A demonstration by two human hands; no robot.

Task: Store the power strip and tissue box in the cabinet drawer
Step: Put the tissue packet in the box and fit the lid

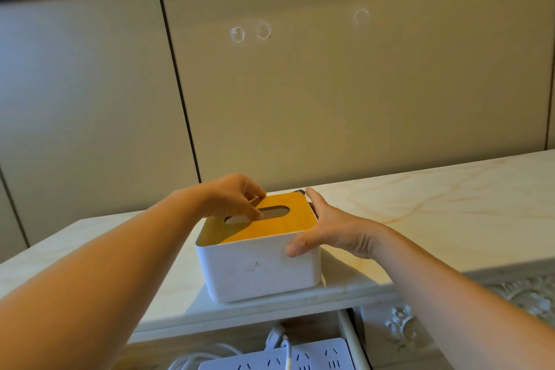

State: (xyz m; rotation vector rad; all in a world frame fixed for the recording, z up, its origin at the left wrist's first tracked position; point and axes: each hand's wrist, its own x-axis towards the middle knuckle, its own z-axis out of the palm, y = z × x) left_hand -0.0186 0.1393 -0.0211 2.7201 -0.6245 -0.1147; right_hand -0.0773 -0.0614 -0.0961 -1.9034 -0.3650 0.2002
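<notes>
White plastic is forming the walls of the tissue box, and a yellow wood-look lid is sitting in its top. It is standing upright near the front edge of the marble bench, directly above the open drawer, where the power strip is lying with its cable beside it.

The left hand is curling down onto the lid at its far left edge, thumb beside the slot. The right hand is clasping the right end, fingers lying along the right wall and thumb pressing on the front wall near the corner.

Judging by its look, the box is rigid and probably light, with smooth walls that could be slipping under a loose grip. The lid seems only to be resting in place, so lifting by it alone is risking a separation; squeezing the two opposite walls low down, or getting fingers under the base, looks safer.

The slot is facing straight up. Its long axis, and the box's, is running left to right across the bench, the right end angling slightly away from the person. That matches the drawer's width, so little turning seems needed.
</notes>
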